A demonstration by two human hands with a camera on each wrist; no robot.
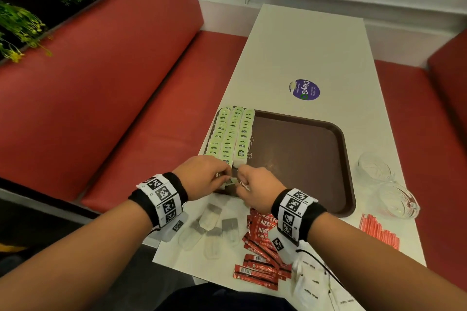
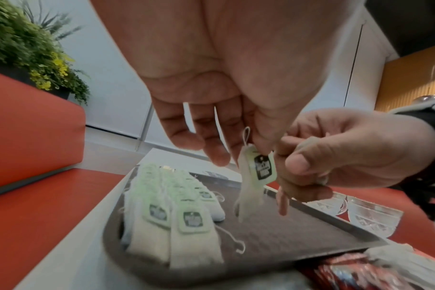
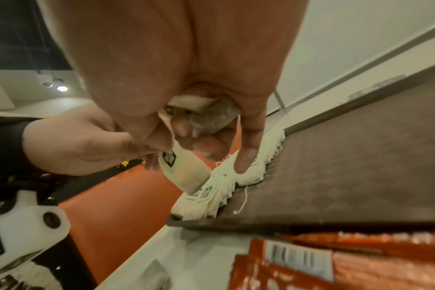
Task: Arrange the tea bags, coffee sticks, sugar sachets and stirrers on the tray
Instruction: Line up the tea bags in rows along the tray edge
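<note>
**Both hands holding one tea bag over the tray**

Left hand (image 1: 202, 177) and right hand (image 1: 255, 188) pinch a tea bag (image 2: 257, 176) above the tray's (image 1: 346, 159) near-left corner, beside three rows of tea bags (image 1: 231, 134); the right hand apparently cups another bag. Coffee sticks (image 1: 260, 255) lie before the tray.

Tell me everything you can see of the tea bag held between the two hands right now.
The tea bag is a pale, translucent paper pouch with a light green tag printed with a black logo and a thin white string looped above it. It hangs tilted above the brown tray's near-left corner, pinched between the left hand and right hand.
</note>
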